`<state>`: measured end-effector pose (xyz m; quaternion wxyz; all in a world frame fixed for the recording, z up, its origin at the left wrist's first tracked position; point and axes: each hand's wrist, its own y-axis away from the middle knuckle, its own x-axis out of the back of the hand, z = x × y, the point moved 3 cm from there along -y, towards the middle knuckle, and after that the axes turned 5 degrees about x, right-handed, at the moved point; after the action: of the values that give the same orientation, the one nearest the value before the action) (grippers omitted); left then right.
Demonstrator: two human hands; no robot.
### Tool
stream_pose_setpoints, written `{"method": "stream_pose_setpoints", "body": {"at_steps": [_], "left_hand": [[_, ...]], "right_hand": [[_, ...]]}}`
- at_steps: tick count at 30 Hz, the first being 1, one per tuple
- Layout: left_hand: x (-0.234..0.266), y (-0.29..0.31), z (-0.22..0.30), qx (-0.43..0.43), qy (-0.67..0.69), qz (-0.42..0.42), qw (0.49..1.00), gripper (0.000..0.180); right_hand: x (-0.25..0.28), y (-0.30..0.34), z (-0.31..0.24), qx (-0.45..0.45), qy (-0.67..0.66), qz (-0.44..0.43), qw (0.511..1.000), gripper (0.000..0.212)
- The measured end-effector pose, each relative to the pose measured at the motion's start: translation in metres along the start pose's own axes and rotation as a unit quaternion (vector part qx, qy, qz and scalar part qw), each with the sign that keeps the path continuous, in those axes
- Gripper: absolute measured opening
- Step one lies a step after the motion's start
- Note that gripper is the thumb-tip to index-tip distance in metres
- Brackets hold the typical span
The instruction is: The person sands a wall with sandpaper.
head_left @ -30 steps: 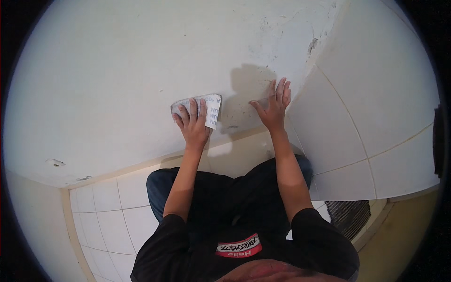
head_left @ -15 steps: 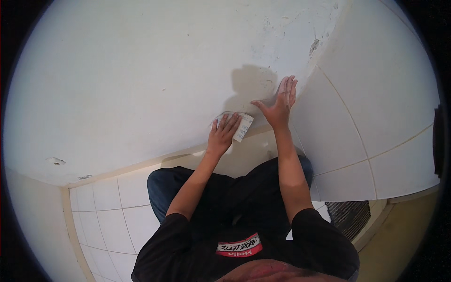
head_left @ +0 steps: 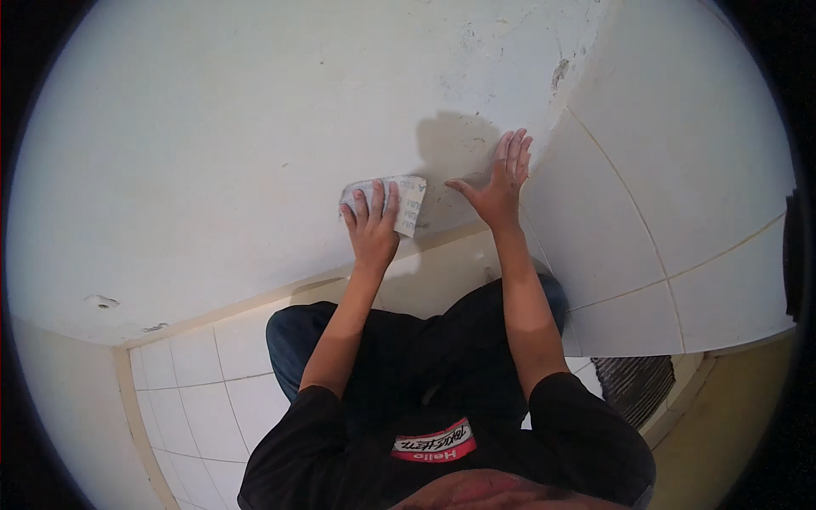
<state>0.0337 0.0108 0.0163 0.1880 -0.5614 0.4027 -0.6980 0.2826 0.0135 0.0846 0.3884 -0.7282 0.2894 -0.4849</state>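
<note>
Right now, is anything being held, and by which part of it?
A sandpaper sheet, held by the left grip across its pale back's middle and left side; the thumb is hidden. The right grip holds nothing.

Matt paper on that sheet (head_left: pixel 412 197) near the middle! Smooth, matt wall (head_left: pixel 306 93) at eleven o'clock, rough and pitted towards one; smooth tiles (head_left: pixel 595 246) at three, matt cloth shirt (head_left: pixel 357 459) at six!

Wht printed sandpaper sht (head_left: pixel 410 202), pressed flat-ish vs wall (head_left: pixel 204 161), under L hand (head_left: pixel 371 236).
</note>
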Motion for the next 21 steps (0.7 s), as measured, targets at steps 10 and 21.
{"method": "stream_pose_setpoints", "body": {"at_steps": [10, 21], "left_hand": [[-0.018, 0.018, 0.014, -0.041, 0.018, -0.053, 0.998, 0.064], [0.010, -0.012, -0.012, 0.022, 0.026, 0.075, 0.997, 0.054]], "right_hand": [[-0.006, 0.008, -0.001, 0.034, 0.012, -0.023, 0.999, 0.135], [-0.004, 0.008, 0.001, 0.012, 0.038, -0.053, 0.998, 0.137]]}}
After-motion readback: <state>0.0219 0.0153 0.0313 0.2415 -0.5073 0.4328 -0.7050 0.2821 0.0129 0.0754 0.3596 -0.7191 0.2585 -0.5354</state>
